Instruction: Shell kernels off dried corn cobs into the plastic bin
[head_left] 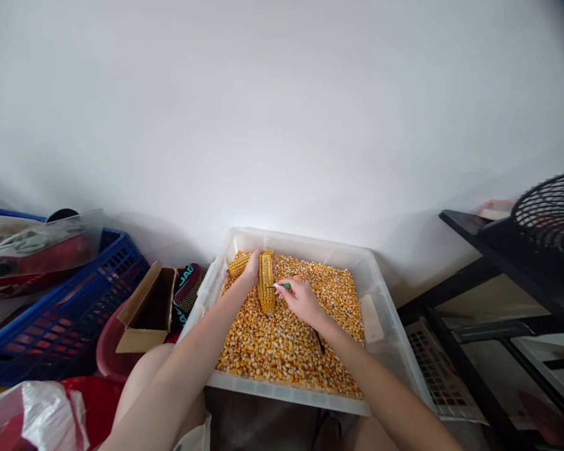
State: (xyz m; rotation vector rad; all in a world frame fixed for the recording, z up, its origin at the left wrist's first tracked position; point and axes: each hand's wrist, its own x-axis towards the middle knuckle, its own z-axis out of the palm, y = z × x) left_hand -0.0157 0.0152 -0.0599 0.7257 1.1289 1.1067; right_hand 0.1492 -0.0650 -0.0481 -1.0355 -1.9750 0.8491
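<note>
An ear of corn (266, 285) stands tilted over a bin of loose kernels, with my left hand (252, 268) closed around its upper part. Its rows of yellow kernels are mostly in place, with a darker line running down the side. My right hand (301, 299) pinches a small tool with a green part (286, 286), its tip against or very near the ear; the exact kind is hidden by my fingers. A second ear of corn (237, 265) lies just left of my left hand. Loose corn kernels (282, 357) cover the bottom of the translucent plastic bin (301, 237).
To the left are an open cardboard box (143, 313), a pink basin (107, 344) and a blue crate (51, 332) with things piled in it. On the right stands a black frame (479, 250) bearing a fan (552, 210). A white wall (282, 125) rises behind the bin.
</note>
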